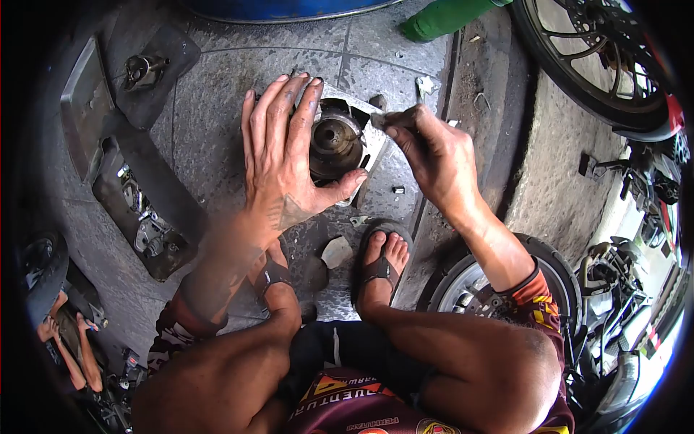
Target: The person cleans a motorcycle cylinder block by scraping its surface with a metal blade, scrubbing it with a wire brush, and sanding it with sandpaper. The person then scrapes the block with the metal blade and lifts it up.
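On the paved floor between my feet stands a metal engine cylinder block, with a round dark part in its middle. My left hand spans its left side, fingers stretched toward the far edge and thumb on the near right edge, gripping it. At the block's far right corner, my right hand is closed in a pinch. A small greyish piece shows at its fingertips; its kind is too small to make out. A small metal plate lies just beyond the block.
To the left lies an open dark tray with several metal parts; another metal part sits farther back. A green bottle and a blue container are at the top. Motorcycle wheels stand right. Another person's hands show lower left.
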Tool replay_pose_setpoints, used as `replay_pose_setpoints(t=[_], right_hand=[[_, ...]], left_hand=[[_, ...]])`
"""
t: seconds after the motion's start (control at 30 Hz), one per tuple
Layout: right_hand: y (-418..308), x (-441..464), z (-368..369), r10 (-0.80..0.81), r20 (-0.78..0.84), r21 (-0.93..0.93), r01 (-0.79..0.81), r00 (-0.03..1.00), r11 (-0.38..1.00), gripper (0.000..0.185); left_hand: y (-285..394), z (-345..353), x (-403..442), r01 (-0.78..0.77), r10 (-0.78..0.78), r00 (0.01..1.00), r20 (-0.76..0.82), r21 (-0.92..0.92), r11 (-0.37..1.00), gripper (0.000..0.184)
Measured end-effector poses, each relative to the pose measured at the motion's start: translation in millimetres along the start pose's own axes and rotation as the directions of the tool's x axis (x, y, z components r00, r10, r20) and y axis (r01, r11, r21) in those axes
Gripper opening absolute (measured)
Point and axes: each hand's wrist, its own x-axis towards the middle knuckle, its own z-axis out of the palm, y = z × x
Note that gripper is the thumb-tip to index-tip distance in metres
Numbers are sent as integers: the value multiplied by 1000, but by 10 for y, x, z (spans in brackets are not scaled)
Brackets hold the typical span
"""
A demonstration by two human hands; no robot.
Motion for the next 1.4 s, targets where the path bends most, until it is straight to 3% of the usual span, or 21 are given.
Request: replay_pose_setpoints(t=[0.1,0.2,0.3,0.47,0.57,0.7,1.1,1.2,1.3,1.4], right_hand=[[8,30,-13,2,42,-63,1,999,998,13],[-6,111,0,9,-40,64,-6,999,998,14],[-27,24,32,-36,-2,-21,36,999,999,13],[-23,92,22,23,-32,34,-21,999,999,13],[-18,25,68,-56,-51,36,57,997,998,13],[-26,130,-12,34,-29,21,-34,999,999,14],[-54,21,32,-35,5,-14,36,999,999,15],[-30,96,-13,44,-18,16,-44,999,999,14],[-94,-91,101,-27,-28,18,28,999,999,14],[-55,-37,59,5,-35,22,-4,999,1000,13]], left_hand=[[-13,5,20,-1,1,1000,-11,-5,1000,104],[-20,50,-3,-14,13,999,-33,-9,1000,105],[-24,-5,18,-5,5,1000,-18,9,1000,105],[-16,51,-21,-21,21,999,-40,2,1000,106],[-15,-15,14,-17,17,1000,-24,3,1000,105],[0,41,-14,-30,29,998,-55,-18,999,103],[-16,0,14,-16,15,999,-33,-8,1000,105],[-27,41,-9,-32,33,997,-64,4,999,105],[-22,22,-7,-29,29,998,-50,7,1000,105],[-19,19,1,-21,21,999,-46,0,1000,106]])
